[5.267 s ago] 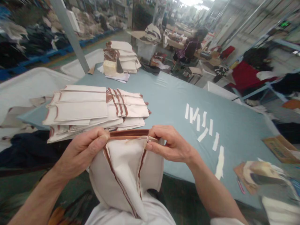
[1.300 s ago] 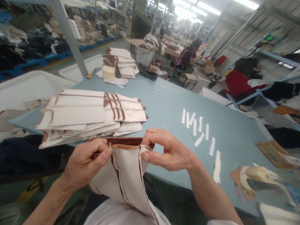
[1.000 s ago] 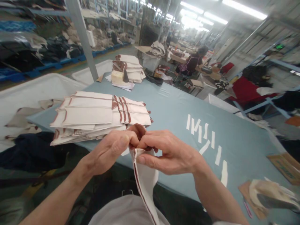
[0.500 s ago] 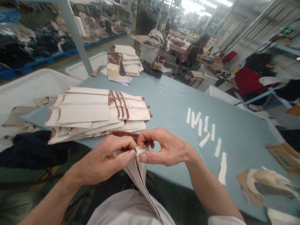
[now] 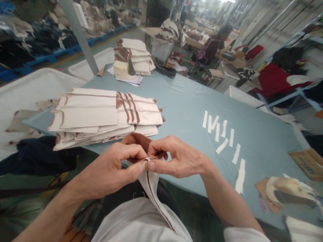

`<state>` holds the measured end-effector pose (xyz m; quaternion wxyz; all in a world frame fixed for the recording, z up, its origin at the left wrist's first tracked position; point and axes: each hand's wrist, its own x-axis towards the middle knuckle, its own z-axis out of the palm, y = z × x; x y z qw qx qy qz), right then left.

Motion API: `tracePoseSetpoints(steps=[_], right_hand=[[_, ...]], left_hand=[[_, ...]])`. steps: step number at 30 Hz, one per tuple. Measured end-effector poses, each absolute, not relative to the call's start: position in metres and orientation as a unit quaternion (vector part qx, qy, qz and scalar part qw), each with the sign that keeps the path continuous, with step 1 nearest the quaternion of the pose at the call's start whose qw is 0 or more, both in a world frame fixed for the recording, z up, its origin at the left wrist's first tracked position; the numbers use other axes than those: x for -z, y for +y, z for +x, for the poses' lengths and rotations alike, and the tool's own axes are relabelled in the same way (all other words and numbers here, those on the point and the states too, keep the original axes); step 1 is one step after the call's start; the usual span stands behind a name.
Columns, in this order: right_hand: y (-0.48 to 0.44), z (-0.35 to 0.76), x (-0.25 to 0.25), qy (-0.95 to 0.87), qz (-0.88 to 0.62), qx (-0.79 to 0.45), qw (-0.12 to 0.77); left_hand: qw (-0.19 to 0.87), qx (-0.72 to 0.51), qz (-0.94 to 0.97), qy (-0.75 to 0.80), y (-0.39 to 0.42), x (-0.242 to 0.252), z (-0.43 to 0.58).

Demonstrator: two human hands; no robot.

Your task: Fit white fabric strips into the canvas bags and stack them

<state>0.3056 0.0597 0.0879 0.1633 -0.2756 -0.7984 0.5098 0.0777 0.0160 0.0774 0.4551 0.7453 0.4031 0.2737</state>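
Between my two hands is a cream fabric piece (image 5: pixel 148 183) with a dark brown seam line, hanging down toward my lap. A brown part (image 5: pixel 138 139) of it curves up behind my fingers. My left hand (image 5: pixel 118 168) pinches its upper edge between thumb and fingers. Thumb against thumb, my right hand (image 5: pixel 174 157) grips the same edge from the other side. The fingertips hide the exact spot being held. Just beyond my hands lies a stack of cream fabric pieces (image 5: pixel 93 116) with brown trim, on the blue-green table (image 5: pixel 184 111).
Several white strips (image 5: pixel 222 146) lie on the table's right half. Farther right are a cardboard box (image 5: pixel 306 163) and a pink pen (image 5: pixel 262 204). At the far end stands a second cream stack (image 5: pixel 141 64) behind a yellowish block (image 5: pixel 121 70). A person (image 5: pixel 214 45) sits in the background.
The brown part has risen and bulges more above my fingers. My right thumb has shifted left, closer to my left thumb. The camera view has tilted down slightly.
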Motion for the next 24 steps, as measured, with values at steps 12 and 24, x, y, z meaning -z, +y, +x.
tracePoseSetpoints(steps=[12,24], right_hand=[[0.053,0.301,-0.088,-0.819,-0.308,-0.456,0.164],[0.057,0.302,-0.073,-0.794,-0.292,-0.495,0.197]], left_hand=[[0.471,-0.267,0.733,0.412,0.015,-0.078,0.081],[0.533,-0.286,0.674,0.423,0.014,-0.062,0.081]])
